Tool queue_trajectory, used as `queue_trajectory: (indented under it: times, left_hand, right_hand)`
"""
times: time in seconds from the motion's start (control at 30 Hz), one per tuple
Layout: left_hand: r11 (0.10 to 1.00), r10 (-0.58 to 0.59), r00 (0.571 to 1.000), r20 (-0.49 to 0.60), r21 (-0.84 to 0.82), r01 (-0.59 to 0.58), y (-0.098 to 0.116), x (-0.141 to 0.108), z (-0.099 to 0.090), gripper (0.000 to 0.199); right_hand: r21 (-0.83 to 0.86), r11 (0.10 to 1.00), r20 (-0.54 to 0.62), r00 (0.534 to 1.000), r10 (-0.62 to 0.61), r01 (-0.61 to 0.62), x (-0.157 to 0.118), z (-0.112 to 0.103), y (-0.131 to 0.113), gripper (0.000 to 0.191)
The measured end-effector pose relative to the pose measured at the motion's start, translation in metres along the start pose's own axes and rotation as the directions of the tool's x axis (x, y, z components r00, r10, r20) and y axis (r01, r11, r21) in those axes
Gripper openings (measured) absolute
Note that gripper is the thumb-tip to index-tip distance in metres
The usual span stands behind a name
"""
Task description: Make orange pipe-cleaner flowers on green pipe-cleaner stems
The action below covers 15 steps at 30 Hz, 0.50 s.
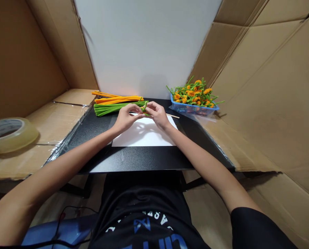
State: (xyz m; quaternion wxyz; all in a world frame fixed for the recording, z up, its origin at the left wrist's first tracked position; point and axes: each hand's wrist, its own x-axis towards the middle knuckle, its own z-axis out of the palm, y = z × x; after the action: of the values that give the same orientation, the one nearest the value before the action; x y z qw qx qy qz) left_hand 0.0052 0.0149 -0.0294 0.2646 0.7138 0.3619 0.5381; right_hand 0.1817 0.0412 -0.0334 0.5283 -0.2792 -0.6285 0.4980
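Both of my hands meet above a white sheet of paper on the black table. Between their fingertips is a small green and orange pipe-cleaner flower, partly hidden by the fingers. My left hand pinches it from the left, and my right hand grips it from the right. Just behind my left hand lie a bundle of green pipe cleaners and a bundle of orange pipe cleaners. A thin wooden stick pokes out to the right of my right hand.
A blue mesh basket at the back right is heaped with orange and green pipe-cleaner flowers. A large roll of clear tape lies on cardboard at the left. Cardboard walls flank the black table, with a white panel behind.
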Motion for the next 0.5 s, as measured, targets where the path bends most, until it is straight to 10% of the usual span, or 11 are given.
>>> queue_trajectory:
  times: [0.5]
  left_hand:
    - [0.991,-0.089,0.985,-0.147,-0.109,0.073,-0.0023,-0.0006,0.0062,0.038]
  right_hand:
    - [-0.125,0.982,-0.012,0.99,-0.143,0.14,-0.0048,0.0095,-0.0008,0.023]
